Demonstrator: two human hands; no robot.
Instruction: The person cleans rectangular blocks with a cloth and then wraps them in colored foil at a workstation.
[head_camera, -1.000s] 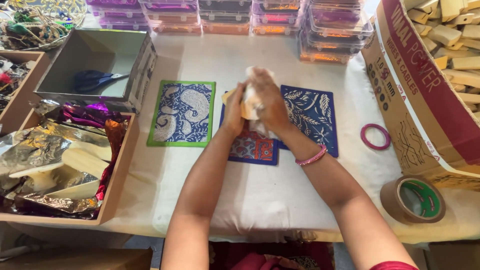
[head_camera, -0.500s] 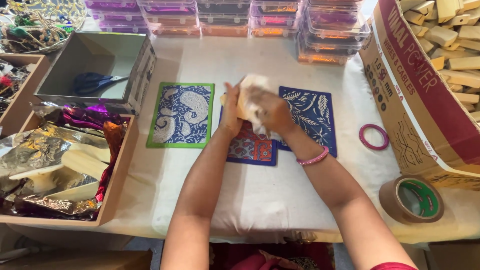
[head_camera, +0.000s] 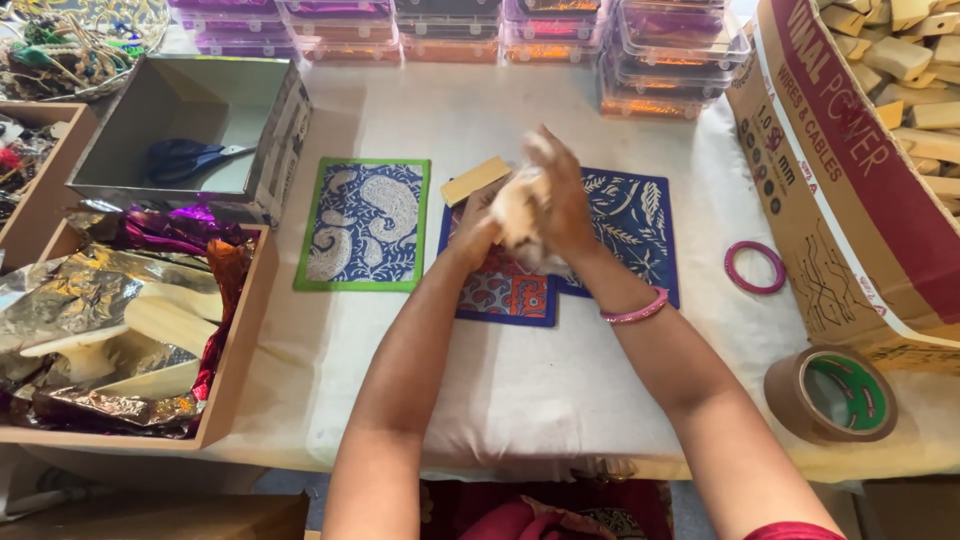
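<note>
My left hand (head_camera: 480, 222) and my right hand (head_camera: 560, 195) meet above the middle of the table, both closed around a pale crumpled bundle (head_camera: 520, 212) that is blurred. A flat tan wooden block (head_camera: 476, 180) shows just behind my left hand; whether it is held I cannot tell. Below the hands lie a small red and blue patterned card (head_camera: 510, 295) and a dark blue card with leaf print (head_camera: 630, 225). A blue paisley card with a green border (head_camera: 365, 225) lies to the left.
A grey box with scissors (head_camera: 190, 158) stands at the left. A wooden tray of foil sheets (head_camera: 110, 320) is nearer. Stacked plastic boxes (head_camera: 560, 30) line the back. A pink bangle (head_camera: 755, 267), brown tape roll (head_camera: 830, 393) and large carton of wooden blocks (head_camera: 850, 150) are at the right.
My hands have kept working the pale bundle in place, shifting slightly. The tan wooden block now shows behind my left hand.
</note>
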